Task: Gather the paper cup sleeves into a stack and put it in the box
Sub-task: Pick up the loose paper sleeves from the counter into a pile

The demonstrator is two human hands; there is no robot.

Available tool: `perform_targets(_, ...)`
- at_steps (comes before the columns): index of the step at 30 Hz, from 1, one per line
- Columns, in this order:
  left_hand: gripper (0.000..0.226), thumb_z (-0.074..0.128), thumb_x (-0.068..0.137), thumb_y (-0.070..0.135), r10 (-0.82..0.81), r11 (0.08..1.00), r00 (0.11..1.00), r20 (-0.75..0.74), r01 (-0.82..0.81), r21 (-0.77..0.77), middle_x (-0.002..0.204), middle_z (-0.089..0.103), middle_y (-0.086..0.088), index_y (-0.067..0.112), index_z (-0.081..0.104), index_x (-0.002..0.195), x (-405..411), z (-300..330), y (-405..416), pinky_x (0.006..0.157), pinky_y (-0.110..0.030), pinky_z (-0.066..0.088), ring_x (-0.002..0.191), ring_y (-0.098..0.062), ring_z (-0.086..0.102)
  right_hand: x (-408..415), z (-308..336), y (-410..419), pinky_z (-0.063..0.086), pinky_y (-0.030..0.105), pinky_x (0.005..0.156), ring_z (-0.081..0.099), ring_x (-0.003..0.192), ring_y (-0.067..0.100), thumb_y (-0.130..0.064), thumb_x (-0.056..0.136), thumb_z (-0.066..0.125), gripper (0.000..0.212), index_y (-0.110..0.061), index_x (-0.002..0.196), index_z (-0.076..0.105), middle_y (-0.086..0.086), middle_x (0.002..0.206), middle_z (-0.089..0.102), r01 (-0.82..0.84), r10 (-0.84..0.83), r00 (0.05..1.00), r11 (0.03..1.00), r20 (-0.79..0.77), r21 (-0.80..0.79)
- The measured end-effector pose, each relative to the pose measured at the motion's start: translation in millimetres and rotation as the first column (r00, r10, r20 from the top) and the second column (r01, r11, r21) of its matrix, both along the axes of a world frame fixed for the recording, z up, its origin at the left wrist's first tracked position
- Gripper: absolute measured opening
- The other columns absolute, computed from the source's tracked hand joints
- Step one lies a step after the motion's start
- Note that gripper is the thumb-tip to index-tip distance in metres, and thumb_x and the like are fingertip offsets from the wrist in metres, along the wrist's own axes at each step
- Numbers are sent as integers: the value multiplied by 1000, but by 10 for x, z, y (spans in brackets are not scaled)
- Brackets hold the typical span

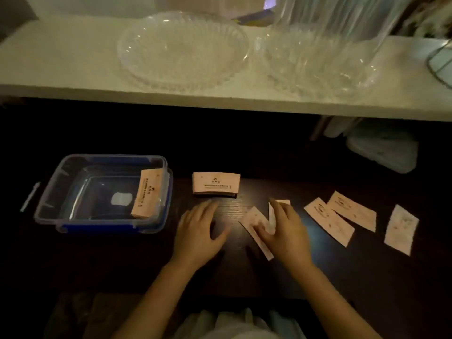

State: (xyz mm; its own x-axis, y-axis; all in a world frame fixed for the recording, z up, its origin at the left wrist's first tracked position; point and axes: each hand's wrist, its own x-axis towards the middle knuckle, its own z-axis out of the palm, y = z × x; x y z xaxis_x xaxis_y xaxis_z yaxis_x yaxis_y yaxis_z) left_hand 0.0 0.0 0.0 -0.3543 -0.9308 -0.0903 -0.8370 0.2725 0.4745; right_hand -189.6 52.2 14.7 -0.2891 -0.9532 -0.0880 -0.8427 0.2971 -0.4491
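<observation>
Sleeves half gathered on dark counter

Right hand (pixel 281 231) pinches a few paper cup sleeves (pixel 256 228), probably squaring them. Left hand (pixel 199 231) rests spread and empty. One stack (pixel 216 185) waits nearby; another (pixel 148 194) leans inside the clear box (pixel 49 211). Three loose sleeves (pixel 329 221) lie rightward. Glass dishes (pixel 183 50) sit on a pale shelf (pixel 61 57) above, in dim light.

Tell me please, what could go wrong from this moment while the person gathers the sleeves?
1. The right hand holds a few loose sleeves fanned at angles; they may slip apart before reaching the stack on the table.
2. Three single sleeves lie far right on the dark table; in this dim light one could be missed.
3. The stack in the box leans against the box wall and might topple when more arrive.
</observation>
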Motion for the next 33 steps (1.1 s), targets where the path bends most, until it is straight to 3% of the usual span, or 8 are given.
perform_targets(5,75,30,77,64,-69,996,985,158,77,-43,155,22,-7,29,24,143,-88,-474,115,113,-50,9,144,-23,14,-20,-256,334,46,39,96,43,121,23,-49,76,63,77,-18,139,30,8,135,46,174,-168,984,977,-58,125)
perform_targets(11,79,38,73,65,-132,987,934,333,154,-38,152,30,-9,28,25,142,-119,-796,125,107,-59,9,141,-24,13,16,-430,387,40,41,97,37,125,27,-52,70,66,83,-15,137,32,10,137,42,227,-211,970,964,-118,137)
perform_targets(18,79,38,72,65,-132,988,926,355,151,-28,153,29,-9,28,28,141,-160,-789,95,108,-60,7,141,-24,12,43,-595,380,46,47,81,52,107,33,-42,58,79,66,-12,112,56,14,114,59,250,-225,950,964,-217,95)
perform_targets(25,78,38,72,65,-153,985,921,359,170,-17,151,33,-10,27,30,140,-139,-818,96,107,-59,5,142,-26,16,69,-649,432,40,47,85,58,97,30,-39,61,77,61,-12,113,58,10,103,65,242,-235,947,970,-219,6)
perform_targets(27,75,34,74,63,-126,990,955,269,138,-27,152,31,-7,25,33,140,-117,-802,93,110,-53,-2,143,-22,17,47,-625,458,40,46,85,59,97,28,-38,63,77,63,-11,117,57,8,104,66,229,-231,959,973,-163,-35)
perform_targets(29,74,26,76,61,-37,998,999,5,36,47,152,30,-3,21,39,137,-112,-717,50,114,-44,-5,142,-14,14,27,-602,481,40,43,86,58,99,27,-39,64,76,66,-11,120,55,7,106,64,181,-188,974,981,-124,-65)
perform_targets(31,65,32,81,54,148,957,928,-342,-46,288,144,43,-3,17,47,132,-172,-524,-37,113,-34,16,137,-15,30,11,-586,473,36,40,88,55,102,25,-41,66,74,67,-12,123,53,6,109,62,129,-136,986,989,-100,-69)
perform_targets(33,46,48,88,35,350,840,774,-528,-10,543,128,55,-3,15,48,130,-255,-327,-124,94,-23,41,114,-12,52,6,-583,455,34,39,90,52,106,24,-41,67,71,67,-13,125,50,5,113,60,105,-110,991,992,-72,-69)
